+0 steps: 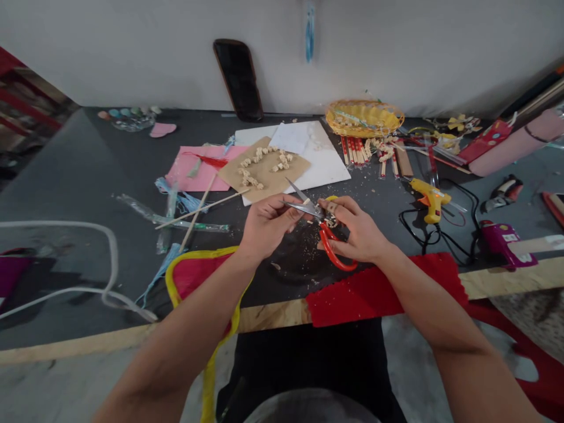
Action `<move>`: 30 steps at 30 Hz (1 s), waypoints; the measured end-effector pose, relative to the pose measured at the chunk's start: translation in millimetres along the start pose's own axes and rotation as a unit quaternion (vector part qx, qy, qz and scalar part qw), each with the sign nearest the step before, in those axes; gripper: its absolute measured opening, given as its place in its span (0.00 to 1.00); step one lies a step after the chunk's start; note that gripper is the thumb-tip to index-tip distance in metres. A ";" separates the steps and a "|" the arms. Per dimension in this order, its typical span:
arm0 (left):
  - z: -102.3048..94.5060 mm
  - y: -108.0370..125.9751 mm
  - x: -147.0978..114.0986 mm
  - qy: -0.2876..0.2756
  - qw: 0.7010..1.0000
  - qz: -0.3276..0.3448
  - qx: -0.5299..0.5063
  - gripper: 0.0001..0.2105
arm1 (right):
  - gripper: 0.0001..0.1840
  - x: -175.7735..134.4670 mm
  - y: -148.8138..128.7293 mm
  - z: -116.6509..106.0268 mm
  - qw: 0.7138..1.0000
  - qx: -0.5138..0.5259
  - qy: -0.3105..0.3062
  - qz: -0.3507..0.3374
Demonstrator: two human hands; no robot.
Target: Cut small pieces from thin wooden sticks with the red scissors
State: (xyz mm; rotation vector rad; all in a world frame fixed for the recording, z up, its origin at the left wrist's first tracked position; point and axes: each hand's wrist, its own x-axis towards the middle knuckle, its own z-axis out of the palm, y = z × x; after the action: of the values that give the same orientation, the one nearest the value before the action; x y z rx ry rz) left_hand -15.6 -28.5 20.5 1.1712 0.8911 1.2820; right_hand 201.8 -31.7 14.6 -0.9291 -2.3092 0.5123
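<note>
Red-handled scissors [329,244] are in my right hand [359,232], their blades parted and pointing up and to the left. My left hand [268,226] is closed in a pinch at the blades, on a small pale piece [305,203] that shows between them. Most of that piece is hidden by the fingers. Pale crumbs and offcuts lie on the dark table under the scissors. Just beyond my hands, a brown card [264,167] carries several clusters of small cream-coloured bits.
A yellow glue gun [429,198] with a black cord lies at the right. Behind it are red-and-cream sticks [355,151] and a yellow woven basket [365,117]. A phone [239,79] leans on the wall. Red felt [343,299] lies along the front edge.
</note>
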 end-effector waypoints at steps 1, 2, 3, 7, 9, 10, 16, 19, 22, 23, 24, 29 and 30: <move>-0.5 -0.4 0.3 -0.001 1.000 0.002 0.005 0.10 | 0.38 -0.1 -1.0 -1.0 1.000 -0.009 0.000 -0.002; -0.9 -0.8 0.6 -0.003 1.000 0.003 0.010 0.10 | 0.37 -0.2 -2.0 -2.0 1.000 -0.017 0.001 -0.005; -1.1 -1.1 0.7 -0.003 1.000 0.003 0.014 0.10 | 0.37 -0.2 -2.8 -3.1 1.000 -0.025 0.001 -0.008; -0.5 0.1 0.9 0.004 1.000 0.001 0.015 0.09 | 0.36 0.0 -3.8 -5.1 1.000 -0.031 -0.003 -0.003; 0.2 2.1 0.9 0.003 1.000 -0.006 0.011 0.10 | 0.37 0.2 -2.5 -4.4 1.000 -0.018 -0.005 0.010; 0.5 3.3 0.9 0.000 1.000 -0.014 0.007 0.11 | 0.37 0.3 -1.6 -3.9 1.000 -0.011 -0.006 0.014; -0.3 10.4 0.3 -0.043 0.994 -0.094 -0.020 0.11 | 0.42 0.4 4.6 -0.2 1.000 -0.002 -0.010 -0.006; -1.7 12.1 0.7 -0.047 0.992 -0.110 -0.032 0.10 | 0.41 0.3 4.8 0.5 1.000 -0.005 -0.005 -0.023; -1.9 13.0 2.0 -0.043 0.991 -0.119 -0.049 0.12 | 0.39 0.4 1.4 -1.0 0.999 -0.017 -0.004 -0.031; -1.5 13.1 2.4 -0.039 0.991 -0.119 -0.054 0.12 | 0.38 0.5 -0.4 -2.0 0.999 -0.025 -0.004 -0.030; -1.0 13.1 2.7 -0.035 0.991 -0.117 -0.056 0.13 | 0.37 0.6 -2.3 -3.0 0.999 -0.034 -0.006 -0.027; 1.1 7.7 2.4 -0.014 0.998 -0.058 -0.016 0.12 | 0.35 1.0 -10.3 -6.6 0.998 -0.055 -0.013 0.020; 1.0 5.6 2.2 -0.010 0.999 -0.038 0.001 0.11 | 0.35 1.1 -11.0 -6.5 0.998 -0.052 -0.014 0.032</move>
State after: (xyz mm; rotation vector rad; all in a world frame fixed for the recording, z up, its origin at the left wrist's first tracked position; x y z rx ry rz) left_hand -15.7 -27.0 26.3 1.1404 0.9144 1.2070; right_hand 199.8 -37.6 25.9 -1.0540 -2.3566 0.4372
